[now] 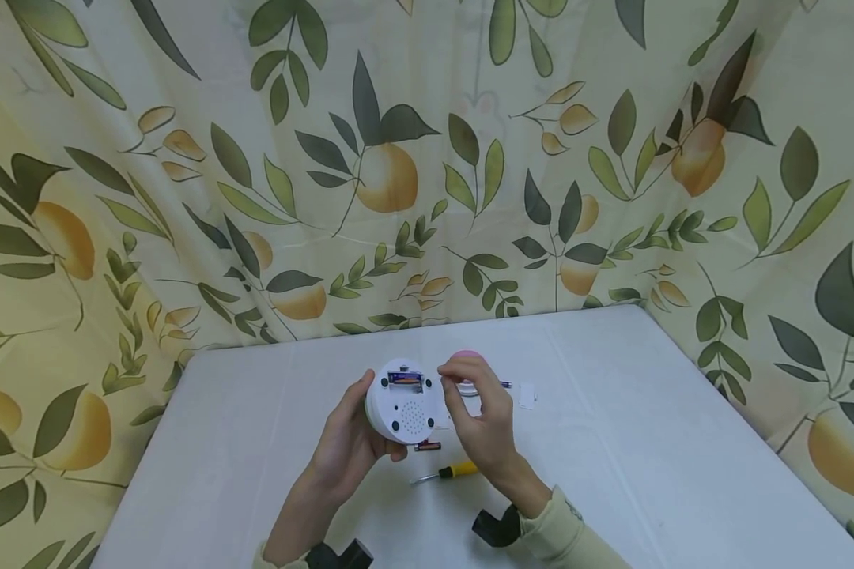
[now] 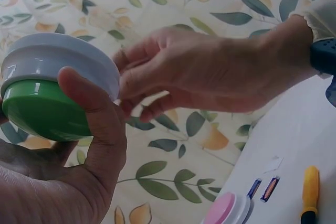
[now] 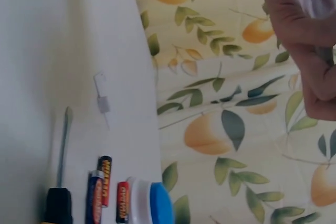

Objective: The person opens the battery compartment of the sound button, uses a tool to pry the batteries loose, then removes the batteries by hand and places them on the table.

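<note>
My left hand (image 1: 352, 442) holds a round white device (image 1: 391, 415), its flat face with dark feet and small holes turned toward me. In the face's open slot lies a battery (image 1: 406, 378). The left wrist view shows a green dome (image 2: 44, 109) on its other side, with the left thumb along it. My right hand (image 1: 485, 411) is bent at the device's right edge, thumb and index fingertips close together. In the left wrist view the device overlaps those right fingertips, and I cannot tell whether they pinch anything.
A screwdriver (image 1: 459, 469) with a yellow handle lies below the hands. Loose batteries (image 3: 106, 181) lie near it, beside a white device with a blue dome (image 3: 161, 203). A pink-domed device (image 2: 223, 208) and a small clear piece (image 3: 102, 103) are also on the table (image 1: 612, 474).
</note>
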`<state>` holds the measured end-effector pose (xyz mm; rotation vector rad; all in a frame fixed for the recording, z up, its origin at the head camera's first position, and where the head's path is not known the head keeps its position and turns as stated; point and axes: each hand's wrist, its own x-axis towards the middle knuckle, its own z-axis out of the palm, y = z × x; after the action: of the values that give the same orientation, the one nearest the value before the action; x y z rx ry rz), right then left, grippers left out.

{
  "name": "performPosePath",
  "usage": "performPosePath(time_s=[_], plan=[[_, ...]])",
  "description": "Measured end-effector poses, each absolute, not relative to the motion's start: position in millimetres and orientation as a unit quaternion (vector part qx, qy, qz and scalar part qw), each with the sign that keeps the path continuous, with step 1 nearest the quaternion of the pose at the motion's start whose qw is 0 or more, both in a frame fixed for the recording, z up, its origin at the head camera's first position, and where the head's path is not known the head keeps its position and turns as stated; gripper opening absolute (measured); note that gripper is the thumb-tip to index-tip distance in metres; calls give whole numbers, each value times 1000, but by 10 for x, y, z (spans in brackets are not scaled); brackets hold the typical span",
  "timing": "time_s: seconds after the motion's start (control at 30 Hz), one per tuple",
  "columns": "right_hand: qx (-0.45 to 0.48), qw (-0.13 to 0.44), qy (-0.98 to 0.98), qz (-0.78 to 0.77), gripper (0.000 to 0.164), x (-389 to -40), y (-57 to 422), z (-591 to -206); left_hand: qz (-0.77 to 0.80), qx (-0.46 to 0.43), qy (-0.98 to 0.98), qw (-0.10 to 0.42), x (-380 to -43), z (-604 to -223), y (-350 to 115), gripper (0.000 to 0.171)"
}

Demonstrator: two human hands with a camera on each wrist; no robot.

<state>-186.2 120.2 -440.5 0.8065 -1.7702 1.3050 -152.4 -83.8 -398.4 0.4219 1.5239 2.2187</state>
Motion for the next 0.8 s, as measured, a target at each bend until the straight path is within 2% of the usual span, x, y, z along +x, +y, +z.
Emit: performPosePath(time_s=[0.33,0.53,0.8], plan=[[405,370,-700,458,30,-1718,1177,-4235,794,169,548,203,-1528,-4013,-833,58],[409,352,-715,444,30,-1666,1187,-4143,788,179,555,199,-1532,-4024,-819,57],[389,322,-737,449,41,-1639,1209,-4085,766,190,581,197,-1540,-4033,-785,57]])
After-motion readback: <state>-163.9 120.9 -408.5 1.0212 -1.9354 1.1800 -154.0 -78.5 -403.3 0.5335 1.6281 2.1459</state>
